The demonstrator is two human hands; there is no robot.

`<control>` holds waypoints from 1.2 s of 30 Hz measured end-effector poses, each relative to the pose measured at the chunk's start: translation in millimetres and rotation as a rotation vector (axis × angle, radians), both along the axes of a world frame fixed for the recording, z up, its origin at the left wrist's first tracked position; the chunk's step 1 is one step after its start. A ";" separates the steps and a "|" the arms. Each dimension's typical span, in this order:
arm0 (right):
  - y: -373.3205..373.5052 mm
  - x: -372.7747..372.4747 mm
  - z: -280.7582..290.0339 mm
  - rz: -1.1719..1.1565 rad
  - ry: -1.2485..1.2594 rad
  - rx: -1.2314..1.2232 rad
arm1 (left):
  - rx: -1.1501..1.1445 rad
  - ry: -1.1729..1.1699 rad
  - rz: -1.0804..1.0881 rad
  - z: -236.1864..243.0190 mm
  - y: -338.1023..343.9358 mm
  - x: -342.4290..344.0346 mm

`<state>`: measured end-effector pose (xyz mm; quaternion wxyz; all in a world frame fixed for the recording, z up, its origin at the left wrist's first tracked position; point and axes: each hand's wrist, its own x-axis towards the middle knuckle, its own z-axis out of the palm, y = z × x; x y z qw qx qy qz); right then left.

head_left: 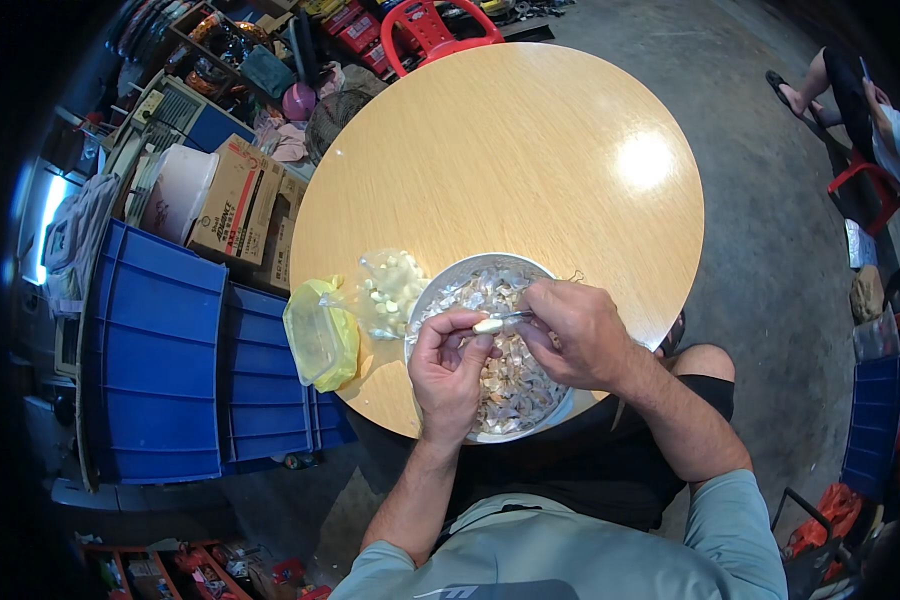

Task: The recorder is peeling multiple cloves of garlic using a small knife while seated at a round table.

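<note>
A large white bowl (515,400) of chopped greyish, shiny pieces, perhaps seafood, sits at the table's near edge. Above it, my left hand (445,370) pinches a small pale oblong piece (488,326) between thumb and fingers. My right hand (580,340) is closed on a thin metal tool (516,317), whose tip meets that piece; its exact kind is unclear. Left of the bowl lie a clear plastic bag (390,295) with several white chunks and a clear tub (313,345) in a yellow bag.
The round wooden table (490,140) has a red chair (440,32) behind it. Blue plastic panels (150,350), cardboard boxes (232,205) and clutter stand at the left. At far right another person (880,120) sits on a red chair, near a blue crate (875,420).
</note>
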<state>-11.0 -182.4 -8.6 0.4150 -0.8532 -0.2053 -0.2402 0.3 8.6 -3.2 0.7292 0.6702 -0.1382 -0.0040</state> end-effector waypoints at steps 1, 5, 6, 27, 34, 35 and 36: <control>0.4 0.2 0.0 0.005 0.005 -0.002 | -0.001 -0.008 -0.010 -1.8 0.6 0.2; 2.0 -2.6 3.3 0.015 0.020 0.023 | 0.007 -0.042 -0.078 -1.8 1.2 0.4; 2.3 -2.6 2.5 0.013 0.023 0.008 | 0.007 -0.042 -0.078 -1.1 0.5 -0.2; 0.5 -3.0 3.2 0.033 -0.014 -0.019 | 0.162 -0.174 -0.046 4.3 1.0 -5.4; -1.7 -5.4 5.1 0.076 0.070 -0.001 | 0.070 -0.050 -0.081 3.5 -3.2 -7.4; -2.2 -5.3 4.4 0.075 0.070 -0.001 | 0.049 -0.024 -0.069 4.5 -4.9 -7.5; -2.1 -4.9 3.3 0.055 0.064 0.010 | 0.049 -0.025 -0.069 3.0 -3.8 -7.1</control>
